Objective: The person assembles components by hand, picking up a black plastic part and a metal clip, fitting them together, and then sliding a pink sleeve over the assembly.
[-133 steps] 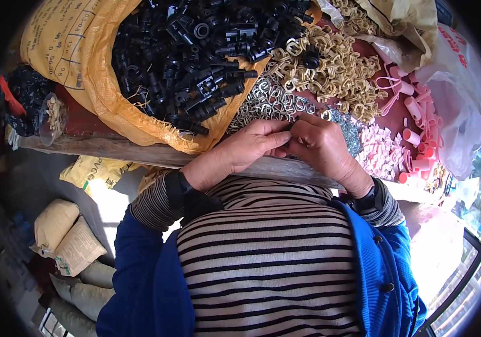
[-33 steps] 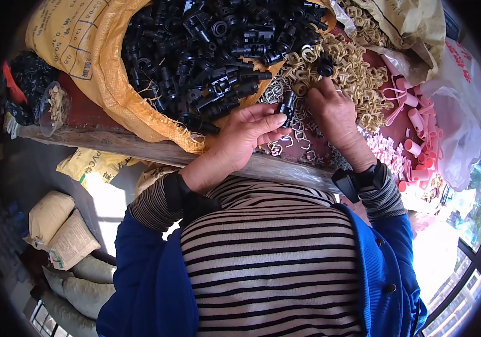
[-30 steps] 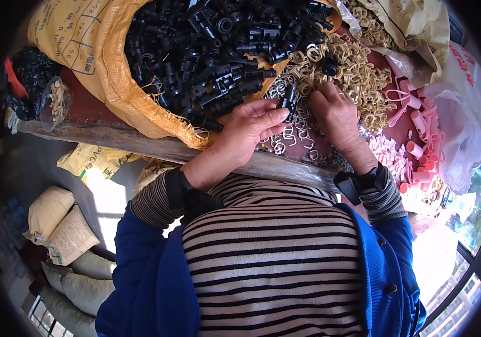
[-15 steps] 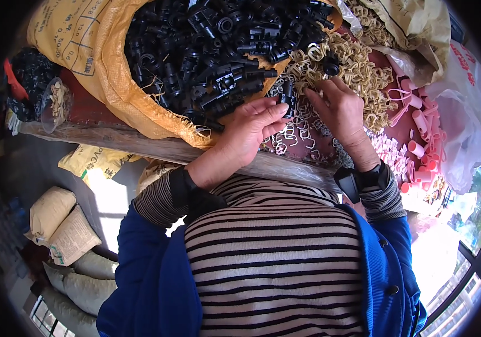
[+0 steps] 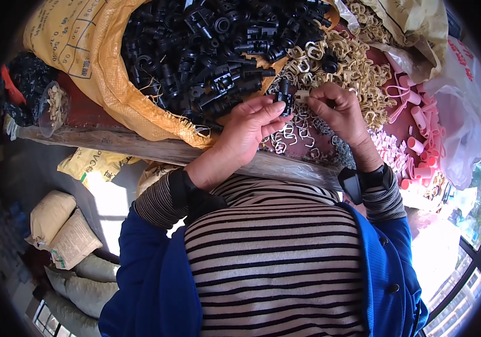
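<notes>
Between the thumb and fingers of my left hand (image 5: 252, 126) a black plastic tubular part (image 5: 284, 100) stands roughly upright. Just to its right, my right hand (image 5: 339, 109) pinches a small cream-coloured plastic clip (image 5: 303, 96), its free end pointing at the black part. Whether the two pieces touch I cannot tell. Beyond my left hand, a heap of similar black parts (image 5: 218, 50) spills from an open yellow woven sack (image 5: 103, 73). Beyond my right hand lies a pile of beige plastic clips (image 5: 364, 78), with one black piece (image 5: 329, 63) on it.
Pink tubes with loops (image 5: 420, 123) and small pale pink pieces (image 5: 389, 151) lie at the right, beside a clear plastic bag (image 5: 471, 129). White hook-shaped pieces (image 5: 291, 135) lie near the wooden table edge (image 5: 139, 147). At left stands a plastic tub (image 5: 55, 109); filled sacks (image 5: 72, 236) rest on the floor.
My right hand has turned and drawn slightly back from the beige pile, and a cream clip now shows in its fingers beside the black part. The left hand has hardly moved.
</notes>
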A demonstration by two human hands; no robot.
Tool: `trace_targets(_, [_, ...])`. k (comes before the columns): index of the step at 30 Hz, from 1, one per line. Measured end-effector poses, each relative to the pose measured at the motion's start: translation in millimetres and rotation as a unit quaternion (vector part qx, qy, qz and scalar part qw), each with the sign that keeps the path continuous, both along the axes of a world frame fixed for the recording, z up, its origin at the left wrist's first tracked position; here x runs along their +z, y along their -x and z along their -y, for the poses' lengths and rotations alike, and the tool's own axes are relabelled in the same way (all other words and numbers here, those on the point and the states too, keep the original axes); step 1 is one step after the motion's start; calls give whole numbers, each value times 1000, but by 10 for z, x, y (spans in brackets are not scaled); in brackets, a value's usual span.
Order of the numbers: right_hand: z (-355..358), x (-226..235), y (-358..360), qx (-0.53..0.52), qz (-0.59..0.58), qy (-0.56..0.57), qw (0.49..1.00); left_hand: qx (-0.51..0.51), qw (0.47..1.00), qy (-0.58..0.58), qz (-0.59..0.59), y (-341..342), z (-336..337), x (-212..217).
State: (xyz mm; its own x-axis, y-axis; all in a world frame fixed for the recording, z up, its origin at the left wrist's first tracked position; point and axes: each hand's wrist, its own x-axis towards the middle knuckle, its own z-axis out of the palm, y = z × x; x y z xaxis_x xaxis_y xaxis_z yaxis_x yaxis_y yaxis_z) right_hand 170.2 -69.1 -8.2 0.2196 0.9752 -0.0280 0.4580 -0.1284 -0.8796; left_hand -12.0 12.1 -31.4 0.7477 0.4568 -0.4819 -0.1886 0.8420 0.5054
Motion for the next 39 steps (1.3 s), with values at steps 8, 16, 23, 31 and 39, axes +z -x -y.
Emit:
trace_targets(8, [7, 163, -77, 132, -264, 70, 953, -93, 994, 12, 49, 40, -23, -11])
trace_targets(16, [-210, 334, -39, 251, -83, -43, 963, -157, 985, 31, 67, 57, -33, 17])
trace_targets(23, [-133, 315, 1, 169, -15, 16, 985, -209, 978, 7, 26, -5, -42, 43])
trace_targets(31, [982, 481, -577, -92, 257, 170, 947, -234, 965, -117, -19, 33, -67, 89])
trace_targets(39, [1199, 28, -901, -134, 426, 46, 894, -227, 965, -126, -22, -76, 29, 166])
